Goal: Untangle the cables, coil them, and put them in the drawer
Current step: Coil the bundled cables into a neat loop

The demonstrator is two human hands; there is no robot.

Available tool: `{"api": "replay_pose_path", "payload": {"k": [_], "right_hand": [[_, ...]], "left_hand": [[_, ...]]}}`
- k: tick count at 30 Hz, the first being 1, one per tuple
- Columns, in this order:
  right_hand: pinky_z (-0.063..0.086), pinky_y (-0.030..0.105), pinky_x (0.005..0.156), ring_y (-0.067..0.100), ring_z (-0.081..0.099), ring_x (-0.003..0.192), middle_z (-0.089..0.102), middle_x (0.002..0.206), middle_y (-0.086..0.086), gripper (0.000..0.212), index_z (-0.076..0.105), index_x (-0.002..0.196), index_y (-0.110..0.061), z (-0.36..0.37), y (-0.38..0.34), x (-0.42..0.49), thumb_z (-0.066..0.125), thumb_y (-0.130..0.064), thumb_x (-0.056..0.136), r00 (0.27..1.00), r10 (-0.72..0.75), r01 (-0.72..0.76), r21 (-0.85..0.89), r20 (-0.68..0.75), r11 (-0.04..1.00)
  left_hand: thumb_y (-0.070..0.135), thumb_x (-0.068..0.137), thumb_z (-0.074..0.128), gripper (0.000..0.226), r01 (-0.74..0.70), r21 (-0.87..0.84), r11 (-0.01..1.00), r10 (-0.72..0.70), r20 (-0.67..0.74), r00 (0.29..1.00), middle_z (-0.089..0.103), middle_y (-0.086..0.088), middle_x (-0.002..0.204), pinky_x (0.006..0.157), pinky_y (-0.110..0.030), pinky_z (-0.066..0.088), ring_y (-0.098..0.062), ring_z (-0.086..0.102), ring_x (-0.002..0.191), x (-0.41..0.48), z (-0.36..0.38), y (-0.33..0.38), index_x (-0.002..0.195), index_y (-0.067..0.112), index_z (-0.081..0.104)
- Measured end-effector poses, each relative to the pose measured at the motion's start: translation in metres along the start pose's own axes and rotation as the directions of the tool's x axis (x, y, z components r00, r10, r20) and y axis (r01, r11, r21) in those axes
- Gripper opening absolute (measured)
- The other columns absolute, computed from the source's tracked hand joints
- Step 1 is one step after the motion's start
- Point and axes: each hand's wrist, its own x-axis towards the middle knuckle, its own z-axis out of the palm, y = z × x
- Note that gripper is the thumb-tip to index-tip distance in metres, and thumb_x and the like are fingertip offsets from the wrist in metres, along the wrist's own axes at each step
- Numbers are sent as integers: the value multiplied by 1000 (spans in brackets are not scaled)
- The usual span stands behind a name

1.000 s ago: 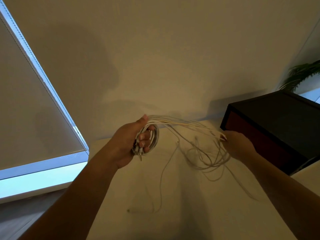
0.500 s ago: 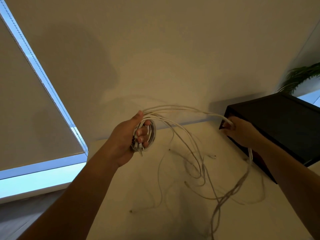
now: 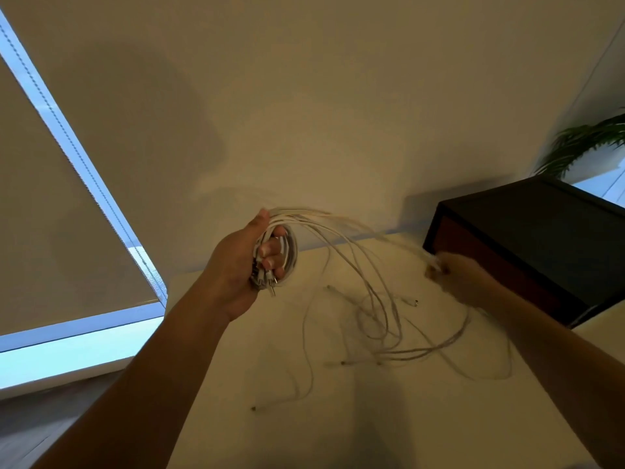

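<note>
My left hand (image 3: pixel 241 265) grips a coil of white cables (image 3: pixel 287 253), held up above the table with plug ends sticking out below the fingers. Several white strands (image 3: pixel 355 238) arc from the coil to my right hand (image 3: pixel 463 275), which pinches them in front of the dark drawer box (image 3: pixel 541 245). That hand is blurred. Loose cable loops (image 3: pixel 389 330) hang down from both hands and trail across the white table (image 3: pixel 338 428), with connector ends lying here and there.
The dark box with a reddish-brown front stands at the right on the table against the wall. A window with a roller blind (image 3: pixel 67 214) fills the left. A green plant (image 3: pixel 588 140) shows behind the box.
My right hand swung out right toward the box, pulling the strands long, then dropped slightly lower. More cable has slid down onto the table. The left hand kept its place with the coil.
</note>
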Motion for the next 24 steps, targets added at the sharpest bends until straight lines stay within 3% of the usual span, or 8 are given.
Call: {"api": "replay_pose_path", "payload": {"k": [6, 9, 11, 16, 19, 21, 22, 24], "right_hand": [[43, 30, 64, 24, 58, 70, 63, 74, 7, 27, 62, 75, -7, 70, 77, -28, 61, -27, 93, 942, 324, -332, 101, 94, 938], [53, 33, 63, 27, 63, 66, 61, 62, 8, 34, 60, 73, -5, 74, 71, -32, 54, -28, 97, 907, 402, -407, 520, 128, 751], [54, 32, 56, 26, 63, 58, 52, 58, 8, 38, 56, 83, -4, 62, 54, -29, 48, -38, 98, 888, 408, -442, 638, 211, 630], [34, 28, 47, 14, 38, 52, 39, 64, 1, 30, 47, 90, -14, 21, 8, -15, 52, -44, 95, 962, 247, -270, 584, 120, 766], [33, 25, 52, 12, 45, 64, 47, 75, -3, 22, 48, 90, -18, 7, -6, -13, 52, -38, 96, 994, 113, -106, 250, -13, 963], [38, 29, 57, 17, 51, 69, 53, 79, 2, 24, 51, 93, -12, 5, -7, -10, 50, -36, 97, 993, 59, -52, 70, -103, 996], [38, 30, 57, 18, 52, 68, 54, 79, 3, 23, 52, 95, -11, 4, -7, -9, 48, -33, 98, 990, 58, -47, 84, -129, 995], [32, 26, 47, 14, 42, 54, 47, 70, 2, 18, 53, 96, -11, -4, -8, -8, 44, -25, 100, 994, 100, -61, 508, -50, 859]], "left_hand": [[41, 99, 39, 40, -27, -6, 1000, 27, -26, 999, 34, 9, 42, 40, -17, 39, -5, 34, 35, 2, -8, 3, 76, 12, 53], [41, 99, 40, 39, 4, 7, 1000, -4, -15, 1000, 35, 9, 42, 40, -17, 40, -5, 34, 36, 4, -4, -7, 76, 13, 53], [42, 99, 40, 39, 23, 22, 999, -23, -2, 1000, 34, 9, 43, 41, -18, 39, -5, 34, 37, 5, -1, -11, 76, 13, 54], [42, 99, 41, 39, 45, 47, 998, -45, 7, 999, 34, 9, 45, 42, -18, 40, -5, 34, 37, 6, 2, -17, 76, 14, 54], [41, 99, 40, 39, 42, 41, 998, -41, -7, 999, 34, 8, 44, 42, -18, 39, -6, 34, 37, 6, 1, -16, 76, 14, 54], [41, 100, 40, 39, 46, 38, 998, -46, -13, 999, 34, 8, 44, 42, -18, 39, -6, 33, 37, 5, -2, -15, 76, 14, 54], [41, 99, 40, 39, 49, 35, 998, -48, -14, 999, 35, 8, 44, 43, -18, 39, -6, 33, 37, 4, -3, -14, 76, 14, 54], [41, 100, 39, 39, 51, 30, 998, -51, -23, 998, 34, 8, 44, 42, -17, 39, -6, 33, 37, 3, -5, -14, 76, 14, 54]]}}
